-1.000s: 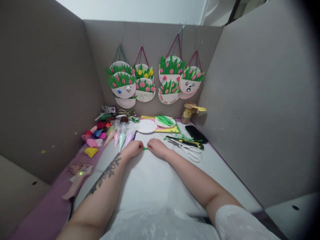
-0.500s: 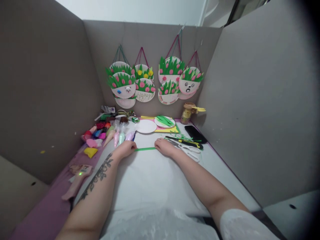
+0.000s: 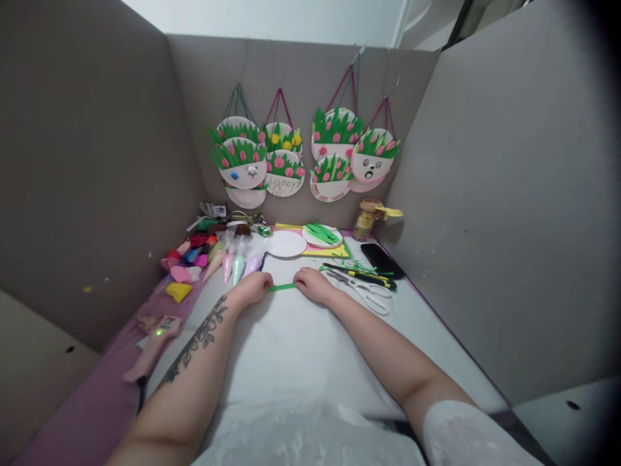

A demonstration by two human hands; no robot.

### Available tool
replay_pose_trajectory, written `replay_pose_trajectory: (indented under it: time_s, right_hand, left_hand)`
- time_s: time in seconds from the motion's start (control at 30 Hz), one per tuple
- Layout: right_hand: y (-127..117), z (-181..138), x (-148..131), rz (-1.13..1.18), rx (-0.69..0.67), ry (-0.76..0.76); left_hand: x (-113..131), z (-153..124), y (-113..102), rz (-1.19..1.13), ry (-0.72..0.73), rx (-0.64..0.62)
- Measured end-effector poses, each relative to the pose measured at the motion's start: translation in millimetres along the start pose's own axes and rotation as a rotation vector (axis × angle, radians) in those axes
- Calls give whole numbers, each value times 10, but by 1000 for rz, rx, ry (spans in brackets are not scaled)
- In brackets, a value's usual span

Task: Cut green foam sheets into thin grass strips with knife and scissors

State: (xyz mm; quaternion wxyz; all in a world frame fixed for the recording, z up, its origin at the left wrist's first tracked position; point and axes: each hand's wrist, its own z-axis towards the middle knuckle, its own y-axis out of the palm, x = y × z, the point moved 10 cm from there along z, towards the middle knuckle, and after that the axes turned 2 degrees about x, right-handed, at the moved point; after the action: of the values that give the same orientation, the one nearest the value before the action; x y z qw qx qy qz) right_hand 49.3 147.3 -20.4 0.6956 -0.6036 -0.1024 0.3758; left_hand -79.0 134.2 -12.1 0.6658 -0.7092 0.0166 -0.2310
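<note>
A narrow green paper strip stretches between my two hands, low over the white tabletop. Its left end is pinched in my left hand, whose fingers are closed. My right hand closes on the other end, knuckles up. Both ends of the strip are hidden under the fingers. Just right of my right hand lie white-handled scissors and a black-and-yellow utility knife. Beyond the hands is a white paper plate, and beside it another plate holds green paper pieces.
Piping bags and colourful clay packs crowd the left side. A pink glue gun lies nearer me. At right are a black phone and a jar. Decorated plates hang on the grey back panel.
My hands have drawn closer together, so less of the green strip shows between them. The whole view has shifted slightly.
</note>
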Motion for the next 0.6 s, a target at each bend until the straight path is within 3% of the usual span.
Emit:
replay_pose_trajectory:
  time_s: [0.6]
  right_hand:
    - [87, 100, -144, -47, -16, -99]
  left_hand:
    - [238, 134, 136, -21, 113, 114]
